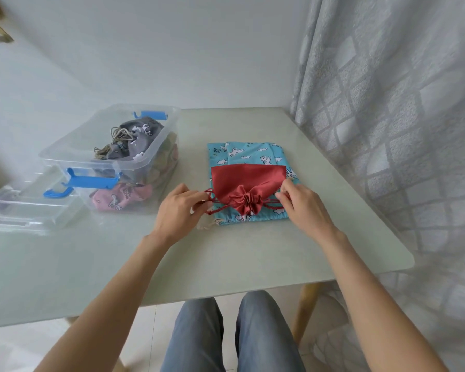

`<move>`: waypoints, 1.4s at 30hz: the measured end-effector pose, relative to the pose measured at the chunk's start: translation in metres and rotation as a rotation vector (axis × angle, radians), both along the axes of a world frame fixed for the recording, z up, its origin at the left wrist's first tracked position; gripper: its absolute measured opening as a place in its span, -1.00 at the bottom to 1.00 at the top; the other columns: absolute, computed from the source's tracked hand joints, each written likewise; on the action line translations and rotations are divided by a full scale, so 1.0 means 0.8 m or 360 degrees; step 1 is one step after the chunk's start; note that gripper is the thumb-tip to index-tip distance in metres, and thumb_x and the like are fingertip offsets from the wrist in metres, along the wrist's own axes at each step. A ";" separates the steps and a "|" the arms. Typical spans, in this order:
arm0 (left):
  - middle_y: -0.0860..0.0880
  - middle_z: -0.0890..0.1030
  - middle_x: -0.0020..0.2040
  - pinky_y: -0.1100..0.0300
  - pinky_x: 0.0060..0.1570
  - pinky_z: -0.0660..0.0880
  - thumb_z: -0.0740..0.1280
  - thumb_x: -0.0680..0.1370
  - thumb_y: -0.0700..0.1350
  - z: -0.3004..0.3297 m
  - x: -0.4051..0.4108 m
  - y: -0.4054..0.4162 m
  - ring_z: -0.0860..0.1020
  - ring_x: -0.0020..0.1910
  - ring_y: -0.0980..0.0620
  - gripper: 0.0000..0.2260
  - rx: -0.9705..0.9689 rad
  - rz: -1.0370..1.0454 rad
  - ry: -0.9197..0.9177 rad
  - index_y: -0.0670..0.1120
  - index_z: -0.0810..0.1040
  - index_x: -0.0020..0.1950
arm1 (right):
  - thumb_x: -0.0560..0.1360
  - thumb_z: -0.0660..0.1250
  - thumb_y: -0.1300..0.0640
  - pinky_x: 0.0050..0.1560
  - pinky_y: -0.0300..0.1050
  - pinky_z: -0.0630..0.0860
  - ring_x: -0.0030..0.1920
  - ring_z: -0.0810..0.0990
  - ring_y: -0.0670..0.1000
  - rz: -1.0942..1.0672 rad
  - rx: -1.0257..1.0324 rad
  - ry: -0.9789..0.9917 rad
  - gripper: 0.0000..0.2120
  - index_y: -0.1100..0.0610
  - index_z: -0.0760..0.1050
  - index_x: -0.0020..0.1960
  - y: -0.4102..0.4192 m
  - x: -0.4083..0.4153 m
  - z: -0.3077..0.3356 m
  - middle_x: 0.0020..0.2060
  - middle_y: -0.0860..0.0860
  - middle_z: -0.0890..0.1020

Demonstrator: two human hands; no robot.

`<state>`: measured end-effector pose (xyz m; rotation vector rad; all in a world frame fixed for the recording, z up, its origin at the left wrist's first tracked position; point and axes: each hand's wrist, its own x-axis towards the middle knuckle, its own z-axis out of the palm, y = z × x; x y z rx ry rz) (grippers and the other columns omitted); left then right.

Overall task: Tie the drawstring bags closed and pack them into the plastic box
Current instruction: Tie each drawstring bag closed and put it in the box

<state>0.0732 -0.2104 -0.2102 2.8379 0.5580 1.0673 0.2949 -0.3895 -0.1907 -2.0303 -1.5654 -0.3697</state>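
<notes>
A red satin drawstring bag [246, 181] lies on top of a flat blue cartoon-print bag [250, 154] in the middle of the table. Its mouth is gathered tight into a ruffle facing me. My left hand [179, 208] pinches the red cord on the left side of the bag. My right hand [304, 205] pinches the cord on the right side. The clear plastic box [65, 154] with blue latches stands at the left and holds several bags, a grey one on top and a pink one at the front.
The box's clear lid [24, 210] with a blue handle lies at the left table edge beside the box. A grey patterned curtain [387, 116] hangs along the right side of the table. My knees sit below the near edge.
</notes>
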 end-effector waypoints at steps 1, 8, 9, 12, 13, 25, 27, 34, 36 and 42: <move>0.12 0.51 -0.41 0.25 -0.38 0.24 0.19 0.52 0.08 0.001 -0.001 -0.002 0.30 -0.33 0.04 -0.71 -0.0044 0.0015 -0.0048 -0.05 0.58 -0.23 | 0.57 0.23 0.17 -0.38 -0.01 0.39 -0.33 0.44 0.13 0.0015 0.0001 -0.0048 -0.83 0.22 0.35 -0.16 -0.001 0.001 -0.002 -0.38 0.10 0.47; 0.19 0.45 -0.37 0.15 -0.29 0.32 0.34 0.52 0.02 -0.004 -0.009 -0.013 0.42 -0.26 0.07 -0.86 -0.0633 0.0097 0.0095 -0.01 0.65 -0.11 | 0.54 0.29 0.18 -0.34 -0.09 0.29 -0.39 0.39 0.06 -0.0071 0.0012 0.0193 -0.81 0.20 0.35 -0.21 -0.003 0.000 -0.023 -0.41 0.02 0.48; 0.18 0.49 -0.31 0.14 -0.24 0.35 0.34 0.52 0.02 -0.003 -0.011 -0.013 0.42 -0.28 0.15 -0.86 -0.0761 0.0046 0.0102 0.01 0.64 -0.05 | 0.53 0.32 0.17 -0.28 -0.11 0.32 -0.35 0.46 0.05 -0.0107 0.0026 0.0361 -0.80 0.20 0.39 -0.22 -0.004 0.003 -0.023 -0.36 0.02 0.54; 0.17 0.53 -0.08 0.30 -0.18 0.38 0.26 0.56 0.05 0.007 -0.020 -0.010 0.45 -0.27 0.20 -0.80 -0.1032 -0.0032 -0.0012 0.09 0.55 0.15 | 0.48 0.37 0.23 0.01 -0.26 0.37 -0.03 0.59 -0.05 0.0030 0.0074 0.1066 -0.77 0.22 0.44 -0.33 -0.012 0.001 0.000 -0.09 -0.02 0.62; 0.13 0.53 -0.03 0.36 -0.18 0.39 0.21 0.60 0.01 0.010 -0.023 -0.010 0.46 -0.26 0.21 -0.79 -0.1146 -0.0058 -0.0110 0.08 0.53 0.19 | 0.48 0.37 0.24 0.05 -0.27 0.36 0.02 0.59 -0.08 0.0116 0.0070 0.1307 -0.77 0.23 0.45 -0.34 -0.014 -0.003 0.012 -0.07 -0.04 0.65; 0.04 0.63 0.05 0.29 -0.16 0.49 0.10 0.62 -0.25 0.047 -0.003 -0.006 0.59 -0.13 0.13 -0.72 -0.1714 -0.0186 -0.0497 -0.01 0.52 0.19 | 0.60 0.15 0.18 -0.26 -0.11 0.52 -0.22 0.60 0.05 0.0194 -0.0276 0.1946 -0.77 0.23 0.51 0.15 0.087 -0.019 0.062 -0.03 0.15 0.60; 0.06 0.64 0.04 0.29 -0.10 0.48 0.10 0.61 -0.25 0.055 0.007 0.000 0.59 -0.08 0.13 -0.72 -0.1679 -0.0161 -0.0504 -0.03 0.52 0.19 | 0.57 0.14 0.26 -0.21 -0.16 0.55 -0.23 0.62 -0.03 0.0182 -0.0363 0.1792 -0.78 0.20 0.52 0.13 0.094 -0.019 0.056 -0.07 0.08 0.59; 0.09 0.66 0.00 0.19 0.07 0.53 0.34 0.53 -0.11 0.066 0.062 0.014 0.60 -0.03 0.17 -0.78 -0.1434 -0.0129 -0.0342 0.00 0.57 0.17 | 0.59 0.16 0.24 0.21 -0.17 0.45 0.08 0.59 -0.03 0.0522 -0.0268 0.1538 -0.73 0.11 0.56 0.19 0.089 -0.020 0.075 0.10 0.03 0.64; 0.11 0.62 0.08 0.23 0.12 0.51 0.39 0.49 -0.15 0.071 0.075 0.012 0.57 0.07 0.21 -0.72 -0.1277 -0.0242 -0.0307 0.01 0.55 0.20 | 0.59 0.12 0.29 0.21 -0.09 0.46 0.04 0.60 0.00 0.0605 -0.0300 0.1572 -0.70 0.15 0.54 0.21 0.088 -0.018 0.079 0.08 0.10 0.64; 0.11 0.62 0.07 0.37 0.09 0.41 0.33 0.45 -0.12 0.087 0.089 0.006 0.51 0.10 0.19 -0.74 -0.0711 -0.0499 -0.0229 0.02 0.61 0.12 | 0.60 0.11 0.19 0.35 -0.18 0.31 0.20 0.53 -0.15 0.0537 -0.0412 0.1526 -0.71 -0.11 0.55 0.01 0.086 -0.003 0.086 0.03 -0.22 0.61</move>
